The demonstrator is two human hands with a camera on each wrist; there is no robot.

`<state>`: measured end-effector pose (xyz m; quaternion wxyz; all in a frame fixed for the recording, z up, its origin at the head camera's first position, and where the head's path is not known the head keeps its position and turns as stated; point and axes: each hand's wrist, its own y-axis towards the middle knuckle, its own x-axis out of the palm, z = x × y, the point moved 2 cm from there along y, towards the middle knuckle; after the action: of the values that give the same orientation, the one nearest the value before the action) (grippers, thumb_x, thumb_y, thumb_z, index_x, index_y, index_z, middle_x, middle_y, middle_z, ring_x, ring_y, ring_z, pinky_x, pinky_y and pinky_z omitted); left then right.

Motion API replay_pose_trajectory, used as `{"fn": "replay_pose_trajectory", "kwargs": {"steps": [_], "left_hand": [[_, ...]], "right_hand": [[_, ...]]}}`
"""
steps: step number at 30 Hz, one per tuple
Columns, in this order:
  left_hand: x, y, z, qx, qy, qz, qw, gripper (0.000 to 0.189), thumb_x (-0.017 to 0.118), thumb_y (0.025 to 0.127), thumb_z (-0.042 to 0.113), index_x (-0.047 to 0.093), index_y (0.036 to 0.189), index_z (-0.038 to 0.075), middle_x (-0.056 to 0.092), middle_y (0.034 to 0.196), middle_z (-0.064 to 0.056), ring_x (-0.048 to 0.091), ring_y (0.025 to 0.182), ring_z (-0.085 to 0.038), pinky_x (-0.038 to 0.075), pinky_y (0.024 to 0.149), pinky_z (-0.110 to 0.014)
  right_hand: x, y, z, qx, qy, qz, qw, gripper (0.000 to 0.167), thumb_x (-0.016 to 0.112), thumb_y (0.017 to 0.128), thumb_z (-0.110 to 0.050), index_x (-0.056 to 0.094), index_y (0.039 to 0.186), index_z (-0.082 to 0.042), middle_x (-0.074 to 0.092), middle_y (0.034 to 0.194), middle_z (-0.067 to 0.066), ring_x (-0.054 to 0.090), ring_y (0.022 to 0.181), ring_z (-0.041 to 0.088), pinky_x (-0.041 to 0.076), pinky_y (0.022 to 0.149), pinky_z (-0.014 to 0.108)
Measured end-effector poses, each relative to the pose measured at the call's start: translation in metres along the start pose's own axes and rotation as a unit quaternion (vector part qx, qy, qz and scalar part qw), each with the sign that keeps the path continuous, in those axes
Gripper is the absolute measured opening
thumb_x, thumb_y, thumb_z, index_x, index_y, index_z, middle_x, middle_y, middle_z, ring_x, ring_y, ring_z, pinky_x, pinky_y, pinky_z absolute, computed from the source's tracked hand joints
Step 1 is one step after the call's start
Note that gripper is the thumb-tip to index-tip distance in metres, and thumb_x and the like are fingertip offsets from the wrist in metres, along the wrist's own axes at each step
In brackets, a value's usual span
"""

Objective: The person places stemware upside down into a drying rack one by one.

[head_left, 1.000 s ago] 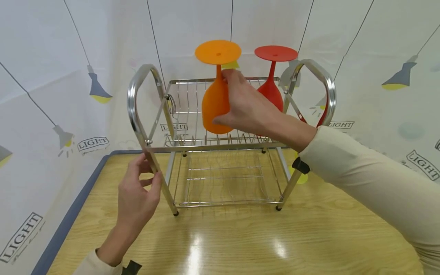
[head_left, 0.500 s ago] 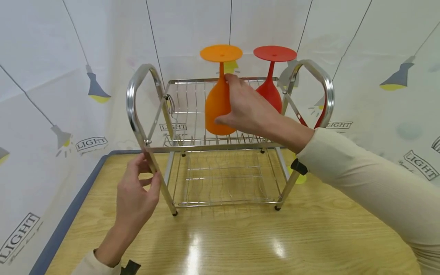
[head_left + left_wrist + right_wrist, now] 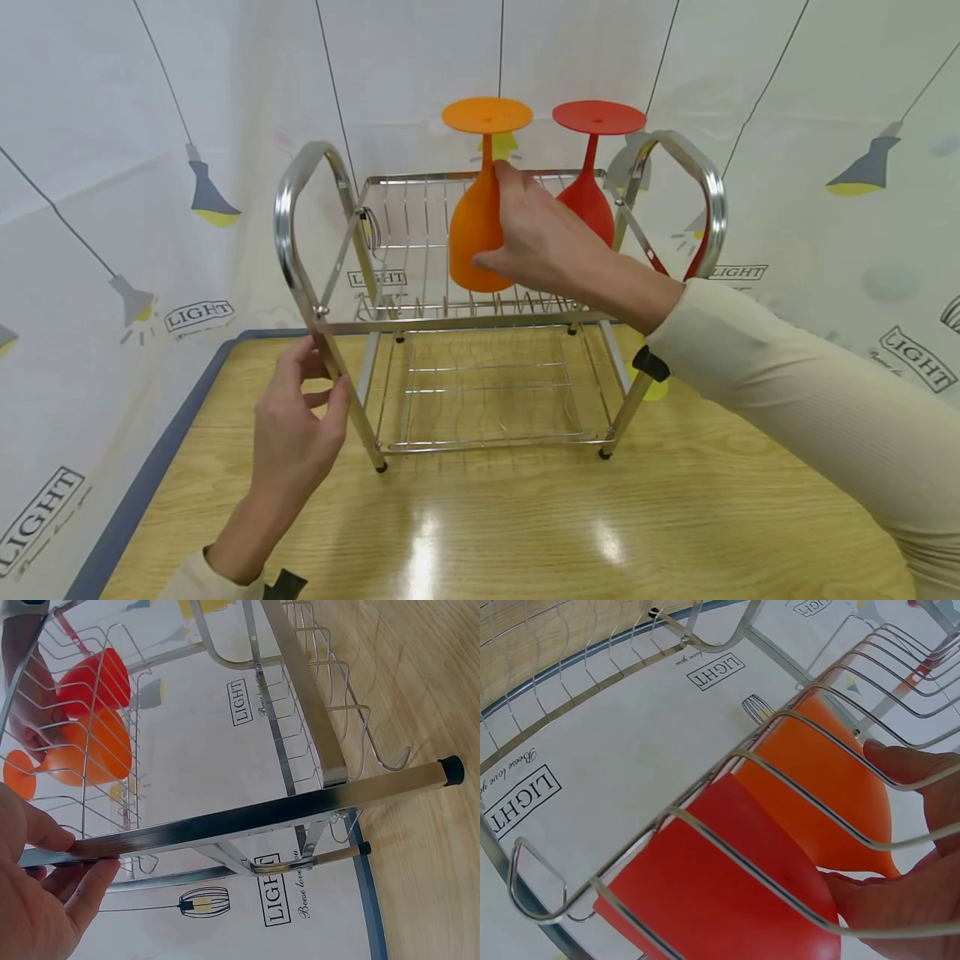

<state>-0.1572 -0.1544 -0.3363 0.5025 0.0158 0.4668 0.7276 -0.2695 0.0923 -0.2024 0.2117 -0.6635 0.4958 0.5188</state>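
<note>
An orange goblet is upside down at the upper tier of a two-tier metal dish rack, its round foot on top. My right hand grips it by the bowl and stem from the right side. To the right of it a red goblet also stands inverted on the upper tier, partly hidden behind that hand. In the right wrist view both bowls show behind the rack wires, the orange bowl close beside the red bowl. My left hand pinches the rack's front left leg between thumb and fingers.
The rack stands on a wooden table. Its lower tier is a wire tray near the tabletop. Curved metal handles rise at both sides. A pale sheet printed with lamps hangs behind and at the sides.
The orange goblet has moved slightly right and down with my right hand, then stays nearly still. My left hand keeps its hold on the rack leg. The red goblet has not moved.
</note>
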Motion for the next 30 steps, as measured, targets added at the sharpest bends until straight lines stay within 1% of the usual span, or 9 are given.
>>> {"fn": "replay_pose_trajectory", "kwargs": {"steps": [4,6,11,13,14,19,22,27,30], "left_hand": [[0.000,-0.001,0.000,-0.001,-0.002,-0.001,1.0000,0.047,0.065,0.080,-0.015,0.053,0.124,-0.005,0.063,0.094,-0.015,0.066,0.086,-0.025,0.048,0.068,0.000],[0.000,-0.001,0.000,-0.002,-0.004,-0.002,1.0000,0.047,0.065,0.080,-0.015,0.053,0.124,-0.005,0.063,0.095,-0.015,0.066,0.086,-0.025,0.048,0.068,0.000],[0.001,-0.001,0.000,-0.002,-0.004,0.001,1.0000,0.047,0.065,0.080,-0.015,0.053,0.124,-0.005,0.063,0.095,-0.015,0.066,0.087,-0.025,0.048,0.069,0.000],[0.001,-0.001,0.000,-0.001,-0.004,0.002,1.0000,0.047,0.065,0.080,-0.015,0.053,0.124,-0.005,0.063,0.095,-0.015,0.066,0.086,-0.025,0.048,0.068,0.000],[0.001,-0.001,0.000,0.000,-0.005,0.002,1.0000,0.047,0.065,0.080,-0.015,0.053,0.124,-0.006,0.063,0.095,-0.015,0.066,0.086,-0.025,0.048,0.068,0.000],[0.001,-0.001,-0.001,-0.001,-0.005,0.005,1.0000,0.046,0.065,0.080,-0.015,0.053,0.123,-0.006,0.064,0.094,-0.015,0.066,0.086,-0.024,0.049,0.068,0.000],[0.001,-0.002,-0.001,-0.006,-0.006,0.008,0.9999,0.046,0.065,0.079,-0.016,0.053,0.123,-0.006,0.064,0.094,-0.015,0.066,0.086,-0.024,0.049,0.067,-0.001],[0.002,-0.002,0.000,-0.006,-0.006,0.007,0.9999,0.045,0.064,0.080,-0.015,0.053,0.123,-0.006,0.064,0.094,-0.015,0.065,0.086,-0.023,0.049,0.066,-0.001],[0.002,-0.002,0.000,-0.005,-0.009,0.007,0.9999,0.045,0.064,0.081,-0.015,0.053,0.123,-0.006,0.064,0.094,-0.015,0.065,0.086,-0.022,0.049,0.066,-0.001]], "right_hand": [[-0.008,-0.005,-0.002,0.012,0.006,0.005,0.9999,0.087,0.074,0.085,-0.030,0.021,0.148,-0.003,0.047,0.134,0.013,0.051,0.112,0.022,0.055,0.094,0.036],[-0.014,-0.009,-0.003,0.023,0.014,0.008,0.9996,0.088,0.072,0.086,-0.033,0.020,0.150,-0.004,0.046,0.138,0.012,0.052,0.113,0.021,0.055,0.094,0.036],[-0.026,-0.022,-0.005,0.042,0.023,0.023,0.9986,0.092,0.068,0.088,-0.042,0.014,0.154,-0.007,0.038,0.151,0.009,0.044,0.131,0.022,0.046,0.107,0.041],[-0.031,-0.028,-0.006,0.036,0.027,0.037,0.9983,0.090,0.067,0.089,-0.043,0.015,0.155,-0.008,0.038,0.151,0.009,0.041,0.135,0.023,0.043,0.110,0.042],[-0.033,-0.031,-0.006,0.032,0.030,0.045,0.9981,0.088,0.066,0.090,-0.042,0.017,0.155,-0.009,0.040,0.150,0.008,0.042,0.134,0.023,0.044,0.109,0.042],[-0.041,-0.047,-0.010,-0.002,0.039,0.082,0.9959,0.073,0.064,0.092,-0.039,0.030,0.151,-0.011,0.051,0.139,0.008,0.053,0.120,0.021,0.051,0.098,0.038],[-0.042,-0.057,-0.012,-0.025,0.054,0.109,0.9923,0.062,0.064,0.093,-0.036,0.041,0.145,-0.010,0.058,0.128,0.007,0.059,0.109,0.018,0.054,0.092,0.034],[-0.045,-0.076,-0.015,-0.067,0.106,0.161,0.9790,0.044,0.065,0.093,-0.025,0.053,0.131,-0.007,0.065,0.098,0.002,0.065,0.089,0.011,0.056,0.082,0.025],[-0.048,-0.085,-0.016,-0.078,0.140,0.170,0.9724,0.036,0.065,0.093,-0.020,0.056,0.125,-0.007,0.064,0.087,-0.003,0.064,0.080,0.006,0.055,0.075,0.022]]}}
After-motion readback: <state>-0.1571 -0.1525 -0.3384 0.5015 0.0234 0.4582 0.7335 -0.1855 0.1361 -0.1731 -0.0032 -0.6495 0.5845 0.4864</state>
